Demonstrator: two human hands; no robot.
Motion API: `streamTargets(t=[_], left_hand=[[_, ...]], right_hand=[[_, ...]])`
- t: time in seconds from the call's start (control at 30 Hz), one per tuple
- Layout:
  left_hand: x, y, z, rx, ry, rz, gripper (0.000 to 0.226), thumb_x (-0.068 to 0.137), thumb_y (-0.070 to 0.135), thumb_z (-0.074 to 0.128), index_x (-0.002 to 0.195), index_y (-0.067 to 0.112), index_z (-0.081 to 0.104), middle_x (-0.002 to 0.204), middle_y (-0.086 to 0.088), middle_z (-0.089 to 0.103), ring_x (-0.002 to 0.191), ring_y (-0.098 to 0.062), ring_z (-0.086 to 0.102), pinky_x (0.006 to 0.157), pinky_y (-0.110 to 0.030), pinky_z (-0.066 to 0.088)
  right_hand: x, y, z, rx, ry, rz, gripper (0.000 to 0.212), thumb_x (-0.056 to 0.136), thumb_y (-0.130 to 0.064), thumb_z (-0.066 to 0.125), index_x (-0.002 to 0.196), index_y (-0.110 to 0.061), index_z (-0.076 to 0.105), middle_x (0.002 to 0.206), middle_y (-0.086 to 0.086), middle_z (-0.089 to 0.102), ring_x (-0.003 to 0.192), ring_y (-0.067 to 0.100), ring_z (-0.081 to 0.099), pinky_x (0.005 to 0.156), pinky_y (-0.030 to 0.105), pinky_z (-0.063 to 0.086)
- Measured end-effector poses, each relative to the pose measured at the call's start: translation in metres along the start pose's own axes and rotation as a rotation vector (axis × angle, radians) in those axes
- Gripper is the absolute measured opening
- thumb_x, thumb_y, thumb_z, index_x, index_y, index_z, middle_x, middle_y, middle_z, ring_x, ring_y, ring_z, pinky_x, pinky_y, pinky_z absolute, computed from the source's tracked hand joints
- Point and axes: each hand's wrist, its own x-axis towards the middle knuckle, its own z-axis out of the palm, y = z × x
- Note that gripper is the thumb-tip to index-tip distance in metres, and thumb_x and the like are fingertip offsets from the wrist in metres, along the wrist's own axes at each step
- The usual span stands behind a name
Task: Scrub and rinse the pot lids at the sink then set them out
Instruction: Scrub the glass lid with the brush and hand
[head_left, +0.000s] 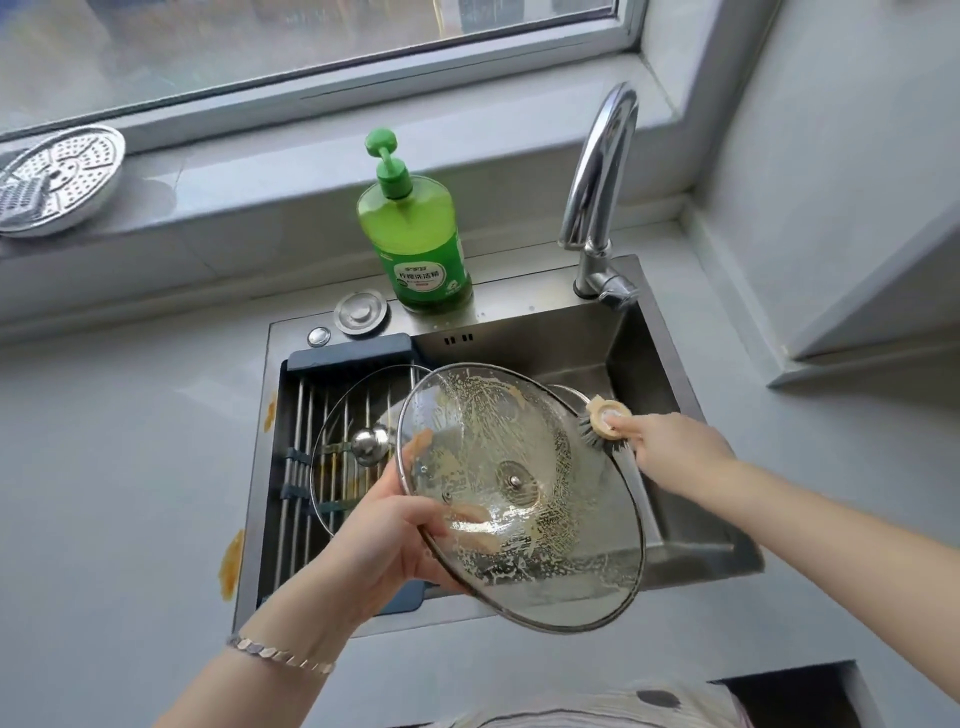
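Clasping lid (545, 467) rim, left grip (384, 530); right grip (670, 441) pinches brush (605, 422) at lid edge.

Soft daylight from the window (311, 47) above; sharp centre, wide-angle bending at the edges.

The dish soap bottle (415, 244) is translucent lime green, with a darker green pump and a green label lettered in white. The larger glass lid (519, 493) is clear with a steel-grey rim, streaked with pale yellowish foam. The dish brush (605, 421) has a tan head and dark grey bristles. The drying rack (348, 358) has a slate-blue frame and silver rods. The steamer plate (57, 179) is shiny silver, patterned with small holes. Orange-brown stains (232, 564) mark the pale grey countertop (130, 467).
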Motion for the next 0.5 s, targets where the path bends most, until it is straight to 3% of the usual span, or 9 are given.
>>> streamTargets(t=[0.1, 0.23, 0.33, 0.4, 0.5], left_hand=[[0.016, 0.008, 0.007, 0.038, 0.074, 0.007, 0.072, 0.081, -0.022, 0.031, 0.108, 0.040, 0.052, 0.094, -0.030, 0.067, 0.069, -0.042, 0.068, 0.045, -0.045, 0.055], [0.060, 0.023, 0.025, 0.130, 0.158, 0.002, 0.084, 0.080, -0.022, 0.033, 0.123, 0.050, 0.033, 0.110, -0.025, 0.062, 0.081, -0.046, 0.067, 0.050, -0.054, 0.056], [0.103, 0.031, 0.038, 0.178, 0.194, -0.009, 0.086, 0.081, -0.021, 0.035, 0.136, 0.045, 0.026, 0.112, -0.025, 0.061, 0.068, -0.037, 0.070, 0.042, -0.041, 0.055], [0.129, 0.030, 0.042, 0.204, 0.201, -0.014, 0.087, 0.080, -0.021, 0.037, 0.138, 0.043, 0.026, 0.111, -0.021, 0.063, 0.061, -0.029, 0.070, 0.039, -0.035, 0.052], [0.159, 0.020, 0.041, 0.157, 0.222, -0.032, 0.087, 0.078, -0.024, 0.039, 0.140, 0.036, 0.029, 0.112, -0.020, 0.065, 0.075, -0.036, 0.070, 0.042, -0.038, 0.054]], right_hand=[[0.002, 0.017, 0.010, 0.243, 0.051, 0.154, 0.046, 0.096, -0.021, 0.035, 0.135, -0.046, 0.038, 0.117, 0.009, 0.059, 0.096, 0.031, 0.055, 0.072, 0.033, 0.042], [0.012, 0.039, 0.012, 0.562, 0.082, 0.266, 0.046, 0.094, -0.015, 0.041, 0.134, -0.037, 0.045, 0.131, 0.006, 0.054, 0.110, 0.029, 0.052, 0.083, 0.030, 0.040], [0.019, 0.046, 0.009, 0.677, 0.094, 0.283, 0.048, 0.093, -0.011, 0.042, 0.135, -0.033, 0.046, 0.134, 0.004, 0.053, 0.115, 0.027, 0.051, 0.084, 0.025, 0.036], [0.023, 0.047, 0.007, 0.717, 0.084, 0.266, 0.048, 0.092, -0.010, 0.043, 0.134, -0.034, 0.047, 0.133, 0.002, 0.053, 0.112, 0.025, 0.052, 0.083, 0.025, 0.037], [0.030, 0.046, 0.008, 0.771, 0.049, 0.225, 0.048, 0.092, -0.009, 0.044, 0.133, -0.033, 0.048, 0.129, 0.002, 0.056, 0.099, 0.021, 0.056, 0.078, 0.025, 0.040]])
